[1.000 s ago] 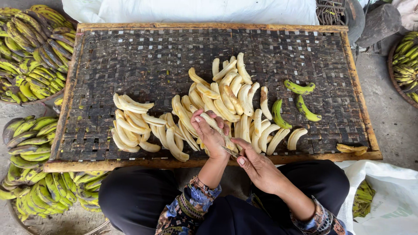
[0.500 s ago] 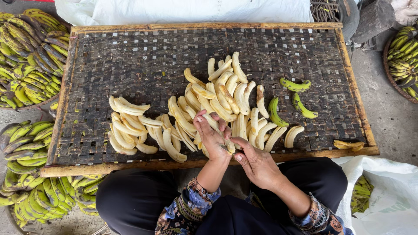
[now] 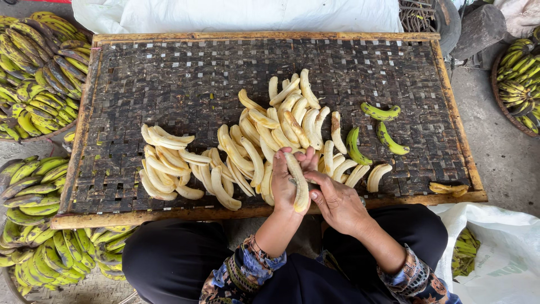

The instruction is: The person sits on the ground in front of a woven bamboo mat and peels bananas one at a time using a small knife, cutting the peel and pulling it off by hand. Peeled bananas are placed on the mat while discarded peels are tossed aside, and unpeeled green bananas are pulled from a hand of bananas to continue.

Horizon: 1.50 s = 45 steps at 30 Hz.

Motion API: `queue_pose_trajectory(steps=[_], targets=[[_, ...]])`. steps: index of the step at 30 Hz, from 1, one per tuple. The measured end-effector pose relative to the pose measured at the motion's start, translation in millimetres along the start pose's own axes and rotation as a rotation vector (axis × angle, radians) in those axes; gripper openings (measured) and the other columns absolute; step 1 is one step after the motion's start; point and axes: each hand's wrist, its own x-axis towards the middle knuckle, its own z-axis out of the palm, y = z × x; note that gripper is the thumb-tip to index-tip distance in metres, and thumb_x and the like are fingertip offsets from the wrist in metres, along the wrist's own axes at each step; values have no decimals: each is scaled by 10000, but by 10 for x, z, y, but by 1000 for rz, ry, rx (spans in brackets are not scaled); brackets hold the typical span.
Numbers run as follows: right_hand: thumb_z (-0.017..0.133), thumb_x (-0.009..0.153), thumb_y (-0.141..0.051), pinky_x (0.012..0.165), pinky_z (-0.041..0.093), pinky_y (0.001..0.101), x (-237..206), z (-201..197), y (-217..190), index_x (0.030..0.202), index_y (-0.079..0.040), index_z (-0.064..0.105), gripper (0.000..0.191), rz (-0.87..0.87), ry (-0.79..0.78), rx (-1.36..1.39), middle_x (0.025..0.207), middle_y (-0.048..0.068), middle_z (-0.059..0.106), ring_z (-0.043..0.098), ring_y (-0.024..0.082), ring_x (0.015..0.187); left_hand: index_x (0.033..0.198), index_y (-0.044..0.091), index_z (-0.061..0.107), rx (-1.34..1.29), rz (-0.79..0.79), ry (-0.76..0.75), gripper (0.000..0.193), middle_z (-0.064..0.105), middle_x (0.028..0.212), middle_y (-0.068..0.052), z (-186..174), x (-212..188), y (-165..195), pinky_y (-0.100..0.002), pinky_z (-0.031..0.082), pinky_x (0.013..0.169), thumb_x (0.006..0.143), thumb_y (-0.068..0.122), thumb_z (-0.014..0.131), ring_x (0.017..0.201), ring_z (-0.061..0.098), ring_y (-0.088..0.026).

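Your left hand [image 3: 284, 183] is wrapped round a peeled banana [image 3: 298, 180] — fingers curled over it, the fruit lying lengthwise across palm & fingertips, pale tip pointing away from you. Your right hand [image 3: 336, 200] sits just beside it, touching the banana's right side w/ the fingertips; can't tell if it pinches a blade or only the fruit. Both hands hover over the near edge of the woven tray [image 3: 169, 73], right at its wooden frame.

On the tray, behind your hands: a heap of peeled bananas [image 3: 281, 121] in the middle, w/ a second, looser row [image 3: 169, 163] to the left. To the right lie three unpeeled green bananas [image 3: 379, 112], apart from the peeled lot. A scrap of peel [image 3: 447, 188] rests on the frame's near right corner.

Around the tray — bunches of green-yellow bananas [image 3: 34, 67] stacked at far left, more bunches [image 3: 39, 225] near left by your knee, another basketful [image 3: 520, 79] at far right. A white sack [image 3: 506, 253] lies at near right w/ green peels inside. White sheet [image 3: 242, 14] beyond the tray's far edge.
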Motion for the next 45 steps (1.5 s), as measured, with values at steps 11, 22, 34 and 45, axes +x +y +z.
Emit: queue_pose_trajectory(steps=[11, 22, 34, 45], targets=[[594, 1001, -218, 700, 550, 451, 146, -138, 29, 1328, -152, 484, 351, -29, 66, -181, 1041, 105, 686, 702, 334, 898, 1004, 94, 582, -87, -345, 115, 293, 720, 1164, -144, -55, -20, -15, -341, 572, 779, 1111, 271, 374, 1016, 667, -239], [617, 946, -221, 581, 553, 414, 350, -94, 86, 1391, -284, 507, 462, -43, -11, -461, 878, 81, 607, 685, 273, 742, 1090, 38, 580, -141, -312, 214, 342, 671, 1237, -147, -54, 100, -46, -323, 597, 767, 1111, 263, 323, 927, 639, -206], [822, 738, -537, 1015, 449, 501, 543, -641, 1984, 1512, -197, 360, 963, 680, -375, -93, 1411, 122, 570, 666, 331, 1158, 1174, 219, 554, 673, 388, 518, 184, 595, 825, -11, 7, 1039, 1713, -188, 493, 462, 1006, 289, 534, 623, 552, -80], [824, 784, -351, 886, 541, 392, 406, -558, 2224, 1335, -127, 486, 684, 766, -322, -51, 1055, 157, 732, 736, 290, 950, 1354, 72, 567, 1989, 1513, 381, 331, 574, 1345, -127, -450, 1320, 2106, -471, 483, 1060, 1051, 174, 653, 1242, 572, -295]])
